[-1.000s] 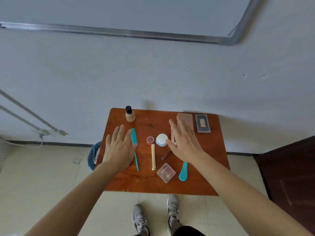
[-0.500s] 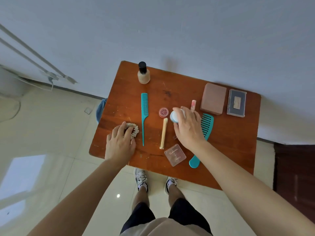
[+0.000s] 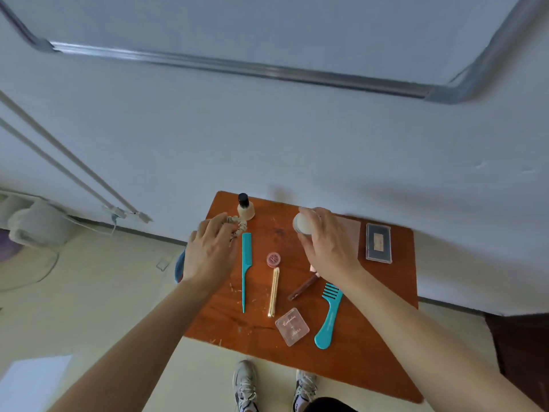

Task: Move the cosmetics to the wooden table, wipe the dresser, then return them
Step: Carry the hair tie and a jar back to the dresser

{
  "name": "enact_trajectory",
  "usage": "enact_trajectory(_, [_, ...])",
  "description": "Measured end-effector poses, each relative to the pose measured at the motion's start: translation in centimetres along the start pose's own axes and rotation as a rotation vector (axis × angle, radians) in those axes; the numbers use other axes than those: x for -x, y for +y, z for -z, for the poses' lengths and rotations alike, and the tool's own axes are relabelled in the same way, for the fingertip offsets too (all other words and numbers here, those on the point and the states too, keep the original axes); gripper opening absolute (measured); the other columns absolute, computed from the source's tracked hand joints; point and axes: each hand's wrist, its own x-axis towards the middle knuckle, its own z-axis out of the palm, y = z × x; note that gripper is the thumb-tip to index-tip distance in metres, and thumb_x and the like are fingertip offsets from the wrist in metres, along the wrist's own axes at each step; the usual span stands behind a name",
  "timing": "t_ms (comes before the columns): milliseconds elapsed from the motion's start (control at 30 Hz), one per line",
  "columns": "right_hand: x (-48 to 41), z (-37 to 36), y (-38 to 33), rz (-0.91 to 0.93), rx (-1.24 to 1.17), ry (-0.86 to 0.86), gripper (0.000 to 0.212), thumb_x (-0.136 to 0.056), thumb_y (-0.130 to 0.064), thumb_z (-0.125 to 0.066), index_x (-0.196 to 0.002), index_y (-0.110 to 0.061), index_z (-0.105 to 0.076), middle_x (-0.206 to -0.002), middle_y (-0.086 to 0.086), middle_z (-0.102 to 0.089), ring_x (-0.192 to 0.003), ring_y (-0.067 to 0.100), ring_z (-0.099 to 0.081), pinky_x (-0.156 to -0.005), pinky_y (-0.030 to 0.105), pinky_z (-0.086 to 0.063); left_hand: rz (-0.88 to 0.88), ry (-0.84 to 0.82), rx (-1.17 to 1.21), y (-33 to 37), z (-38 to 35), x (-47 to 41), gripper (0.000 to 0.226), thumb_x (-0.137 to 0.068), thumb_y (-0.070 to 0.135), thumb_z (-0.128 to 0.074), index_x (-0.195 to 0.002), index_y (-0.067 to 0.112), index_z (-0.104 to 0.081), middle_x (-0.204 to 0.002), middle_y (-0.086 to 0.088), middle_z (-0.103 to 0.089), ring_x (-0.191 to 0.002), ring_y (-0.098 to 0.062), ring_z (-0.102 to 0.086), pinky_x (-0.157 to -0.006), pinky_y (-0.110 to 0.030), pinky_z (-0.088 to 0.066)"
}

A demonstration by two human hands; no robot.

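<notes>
A view from above looks down on a small reddish wooden tabletop [image 3: 386, 322] against a pale wall. On the left, the person's left hand [image 3: 212, 251] has its fingers curled around a beaded hair tie [image 3: 238, 226], held just beside a small beige bottle with a black cap [image 3: 246, 209] that stands upright at the far left corner. To the right of that hand lies a teal tail comb [image 3: 246, 263], then a small round pink pot [image 3: 273, 259] and a thin gold stick [image 3: 274, 291] below it. Further right lie a brown lip gloss tube [image 3: 303, 288] and, nearer the person, a clear square compact [image 3: 292, 326]. Above them the right hand [image 3: 329, 245] grips a round white jar [image 3: 300, 223], fingers wrapped around its side. A teal wide-toothed comb [image 3: 328, 316] lies below that wrist. A pink box [image 3: 352, 230] shows partly behind the hand, and a dark flat case [image 3: 378, 246] lies at the far right.
</notes>
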Motion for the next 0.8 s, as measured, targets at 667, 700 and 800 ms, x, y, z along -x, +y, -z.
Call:
enact_trajectory(667, [15.0, 13.4, -1.2, -0.445, 0.433, 0.377, 0.056, -0.098, -0.034, -0.05, -0.149, -0.025, -0.03, -0.141, 0.012, -0.044, -0.127, 0.028, -0.046, -0.107, 0.045, -0.042, -0.849, 0.259, 0.201, 13.6, 9.1, -2.1, 0.021, -0.087, 0.021, -0.066, -0.106, 0.013, -0.065, -0.133, -0.012, -0.057, -0.118, -0.035, -0.053, -0.093, -0.051, -0.047])
enact_trajectory(700, [17.4, 13.9, -1.5, -0.496, 0.463, 0.371, 0.054, -0.099, -0.035, -0.047, -0.15, -0.024, -0.031, -0.141, 0.013, -0.044, -0.128, 0.029, -0.046, -0.108, 0.048, -0.041, -0.913, 0.246, 0.227, 14.8, 8.7, -1.1, 0.021, -0.088, 0.023, -0.065, -0.107, 0.013, -0.065, -0.133, -0.012, -0.056, -0.118, -0.035, -0.053, -0.092, -0.051, -0.047])
enact_trajectory(800, [24.7, 15.7, -3.0, -0.653, 0.518, 0.395, 0.05, -0.1, -0.032, -0.048, -0.147, -0.018, -0.04, -0.135, 0.018, -0.048, -0.123, 0.035, -0.049, -0.104, 0.052, -0.04, -1.103, 0.222, 0.329, 18.7, 8.2, 2.8, 0.021, -0.091, 0.022, -0.062, -0.107, 0.01, -0.065, -0.132, -0.013, -0.057, -0.116, -0.036, -0.054, -0.088, -0.049, -0.049])
